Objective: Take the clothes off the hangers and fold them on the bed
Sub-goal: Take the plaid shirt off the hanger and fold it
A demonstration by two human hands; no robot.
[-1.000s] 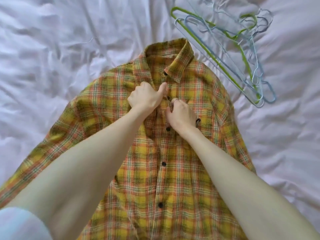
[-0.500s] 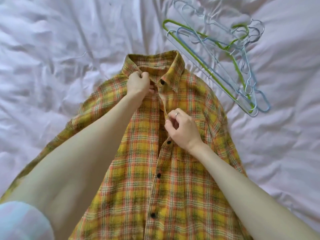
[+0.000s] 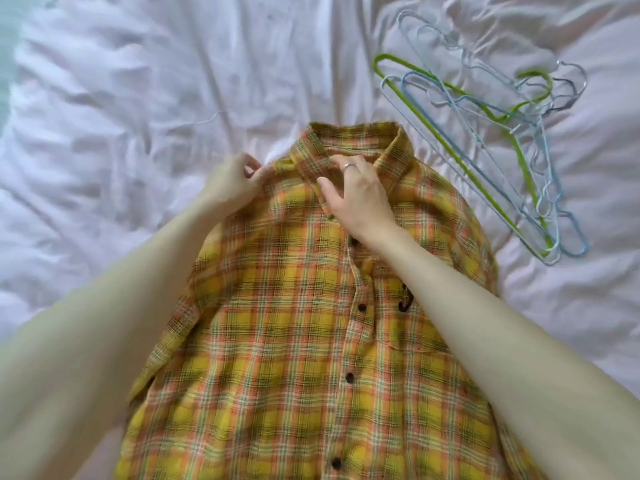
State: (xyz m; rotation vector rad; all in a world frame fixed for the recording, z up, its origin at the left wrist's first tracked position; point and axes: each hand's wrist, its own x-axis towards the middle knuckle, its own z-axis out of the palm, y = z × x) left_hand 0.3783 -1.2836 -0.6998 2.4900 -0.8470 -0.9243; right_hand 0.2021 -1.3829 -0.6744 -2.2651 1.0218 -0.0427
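- Now, item one, plaid shirt [image 3: 311, 323]: lies face up on the bed [image 3: 121, 98], off its hanger, collar [image 3: 349, 147] toward the far side, placket with dark buttons running toward me.
- Change noted: a second ago both my hands worked at the top of the placket below the collar; they are now up at the collar and shoulder line. The collar, earlier standing open, now lies flatter and wider.
- Reading: I judge the fastening is finished and I am squaring the neckline before the first fold. Folding proper is not yet begun.
- Left hand [image 3: 232, 183]: fingers curled, pinching the shirt's shoulder edge just beside the collar.
- Right hand [image 3: 356, 195]: ring on one finger, laid on the collar front, fingertips gathering the cloth at the collar point.
- Edges: the shirt's left shoulder sits bunched and folded under near my left forearm; the right shoulder edge lies close to the hangers [image 3: 485, 140].
- Hangers: a loose heap of wire ones, green, blue and pale, right of the collar, apart from the shirt but near.
- Open room: wrinkled white sheet to the left and beyond the collar; less to the right, where a spread sleeve could snag the heap.
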